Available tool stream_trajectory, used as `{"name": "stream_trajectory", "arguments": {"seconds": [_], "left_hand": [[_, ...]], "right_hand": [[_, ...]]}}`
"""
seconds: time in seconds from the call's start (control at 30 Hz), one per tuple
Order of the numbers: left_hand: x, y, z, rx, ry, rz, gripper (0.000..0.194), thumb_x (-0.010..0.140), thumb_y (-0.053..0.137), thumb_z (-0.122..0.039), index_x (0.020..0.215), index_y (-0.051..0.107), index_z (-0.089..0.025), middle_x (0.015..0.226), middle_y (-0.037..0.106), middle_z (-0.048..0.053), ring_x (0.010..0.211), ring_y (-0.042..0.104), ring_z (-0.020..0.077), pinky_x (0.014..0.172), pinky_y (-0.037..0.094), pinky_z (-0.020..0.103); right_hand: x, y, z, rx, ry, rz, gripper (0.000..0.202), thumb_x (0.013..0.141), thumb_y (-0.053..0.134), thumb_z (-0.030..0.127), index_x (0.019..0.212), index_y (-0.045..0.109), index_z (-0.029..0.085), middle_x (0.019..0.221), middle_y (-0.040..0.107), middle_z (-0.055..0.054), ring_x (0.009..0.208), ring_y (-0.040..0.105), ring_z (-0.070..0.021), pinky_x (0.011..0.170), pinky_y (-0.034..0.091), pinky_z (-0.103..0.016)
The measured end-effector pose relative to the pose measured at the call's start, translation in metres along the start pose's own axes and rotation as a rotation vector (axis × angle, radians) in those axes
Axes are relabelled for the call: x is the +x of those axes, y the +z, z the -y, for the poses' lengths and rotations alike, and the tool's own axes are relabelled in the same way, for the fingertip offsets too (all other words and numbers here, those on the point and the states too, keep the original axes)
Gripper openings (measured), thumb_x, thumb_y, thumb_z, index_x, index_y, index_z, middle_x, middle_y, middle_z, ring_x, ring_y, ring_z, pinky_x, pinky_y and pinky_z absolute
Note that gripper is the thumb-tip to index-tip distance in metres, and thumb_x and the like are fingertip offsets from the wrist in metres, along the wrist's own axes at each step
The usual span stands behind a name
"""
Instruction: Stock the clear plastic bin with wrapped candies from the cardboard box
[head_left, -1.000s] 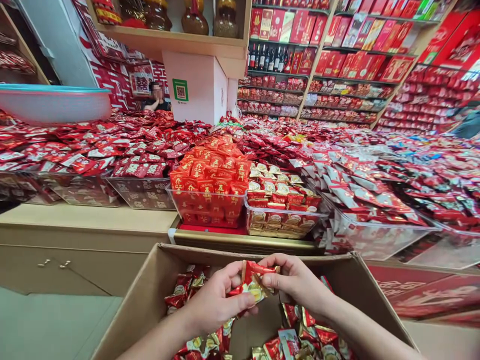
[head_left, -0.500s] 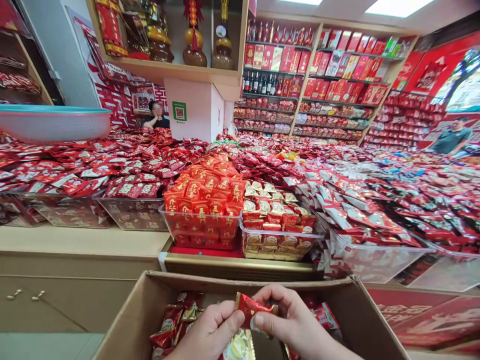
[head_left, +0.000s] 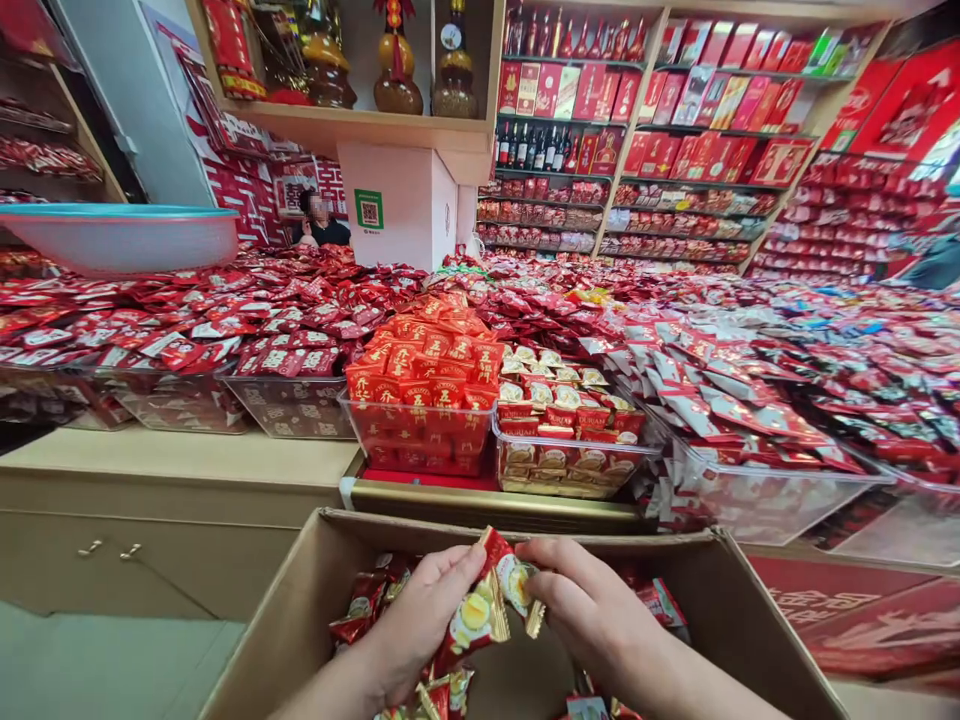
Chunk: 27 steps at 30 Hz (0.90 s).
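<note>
Stocked shelves (head_left: pixel 633 125) behind | bins (head_left: pixel 292 410) along counter (head_left: pixel 187 457) | hands (head_left: pixel 421 612) holding packets (head_left: pixel 474 612) over carton (head_left: pixel 739 605)

Bright light glints on the held packets (head_left: pixel 474 612), with stretched outer edges.

The head-worn camera looked forward and down, close above the open brown cardboard box (head_left: pixel 296 605) at six o'clock, and faced pale wooden shelves (head_left: pixel 632 130) well away at one o'clock.
</note>
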<state>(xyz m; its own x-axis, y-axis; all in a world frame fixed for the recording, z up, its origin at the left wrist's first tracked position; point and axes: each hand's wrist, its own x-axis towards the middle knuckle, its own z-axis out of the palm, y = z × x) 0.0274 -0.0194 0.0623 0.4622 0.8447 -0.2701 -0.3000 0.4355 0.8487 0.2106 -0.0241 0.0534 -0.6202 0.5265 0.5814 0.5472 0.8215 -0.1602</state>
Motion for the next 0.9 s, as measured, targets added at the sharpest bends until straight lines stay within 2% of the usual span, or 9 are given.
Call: {"name": "stream_trajectory", "arguments": {"seconds": [0.17,0.3,0.37,0.47,0.53,0.63,0.7,0.8,0.9], "left_hand": [[0.003,-0.008,0.000,0.041,0.018,-0.074,0.027,0.076,0.055,-0.038,0.072,0.063,-0.012,0.053,0.054,-0.003,0.044,0.039,0.0045,0.043,0.032,0.014],[0.001,-0.009,0.002,0.035,0.003,-0.092,0.029,0.075,0.056,-0.040,0.063,0.059,-0.014,0.043,0.044,-0.007,0.036,0.030,0.0032,0.034,0.023,0.014],[-0.001,-0.007,0.000,0.021,0.007,-0.075,0.029,0.074,0.056,-0.039,0.060,0.059,-0.014,0.043,0.047,-0.006,0.037,0.032,0.0031,0.036,0.025,0.013],[-0.001,-0.009,-0.008,0.021,0.038,-0.049,0.031,0.075,0.054,-0.043,0.068,0.062,-0.014,0.049,0.054,-0.005,0.044,0.042,0.0057,0.047,0.036,0.016],[0.002,-0.016,-0.017,0.071,0.115,-0.128,0.030,0.072,0.056,-0.045,0.075,0.065,-0.016,0.048,0.054,-0.006,0.045,0.044,0.0071,0.048,0.037,0.017],[0.009,-0.035,-0.032,0.142,0.262,-0.315,0.024,0.068,0.062,-0.039,0.075,0.066,-0.016,0.052,0.058,-0.006,0.049,0.048,0.0076,0.048,0.037,0.015],[0.014,-0.048,-0.039,0.133,0.293,-0.377,0.020,0.067,0.064,-0.035,0.071,0.066,-0.016,0.063,0.065,-0.004,0.058,0.054,0.0098,0.054,0.041,0.016],[0.019,-0.061,-0.043,0.129,0.230,-0.420,0.019,0.066,0.064,-0.034,0.071,0.065,-0.016,0.061,0.065,-0.003,0.051,0.053,0.0099,0.043,0.038,0.016],[0.018,-0.065,-0.043,0.146,0.193,-0.417,0.022,0.065,0.065,-0.035,0.077,0.064,-0.016,0.054,0.060,-0.005,0.044,0.049,0.0074,0.038,0.032,0.014]], "right_hand": [[0.006,-0.014,0.004,-0.079,-0.143,-0.012,0.017,0.084,0.040,0.014,0.092,0.055,0.012,0.094,0.061,-0.011,0.080,0.052,-0.0157,0.066,0.044,-0.028],[0.006,-0.014,0.002,-0.068,-0.129,0.028,0.019,0.084,0.041,0.014,0.097,0.055,0.012,0.096,0.062,-0.011,0.084,0.051,-0.0167,0.068,0.043,-0.030],[0.005,-0.013,0.002,-0.076,-0.126,0.029,0.020,0.083,0.042,0.014,0.099,0.054,0.013,0.097,0.062,-0.010,0.085,0.051,-0.0172,0.068,0.043,-0.030],[0.005,-0.020,0.001,-0.108,-0.136,-0.019,0.020,0.081,0.045,0.012,0.099,0.054,0.014,0.093,0.063,-0.008,0.081,0.051,-0.0156,0.066,0.042,-0.029],[0.011,-0.034,-0.007,-0.164,-0.150,-0.096,0.023,0.079,0.049,0.011,0.100,0.052,0.015,0.092,0.063,-0.007,0.082,0.051,-0.0155,0.067,0.042,-0.028],[0.034,-0.063,-0.035,-0.333,-0.100,-0.235,0.019,0.076,0.050,0.010,0.094,0.053,0.017,0.092,0.061,-0.007,0.086,0.051,-0.0165,0.073,0.041,-0.030],[0.058,-0.082,-0.062,-0.489,0.014,-0.239,0.011,0.078,0.047,0.012,0.083,0.055,0.016,0.089,0.061,-0.008,0.083,0.051,-0.0169,0.075,0.040,-0.031],[0.096,-0.095,-0.105,-0.715,0.288,-0.029,0.020,0.081,0.040,0.018,0.076,0.058,0.013,0.084,0.062,-0.009,0.081,0.051,-0.0187,0.075,0.038,-0.030],[0.122,-0.091,-0.139,-0.816,0.467,0.190,0.022,0.080,0.039,0.019,0.078,0.060,0.012,0.083,0.063,-0.011,0.082,0.052,-0.0201,0.074,0.038,-0.028]]}}
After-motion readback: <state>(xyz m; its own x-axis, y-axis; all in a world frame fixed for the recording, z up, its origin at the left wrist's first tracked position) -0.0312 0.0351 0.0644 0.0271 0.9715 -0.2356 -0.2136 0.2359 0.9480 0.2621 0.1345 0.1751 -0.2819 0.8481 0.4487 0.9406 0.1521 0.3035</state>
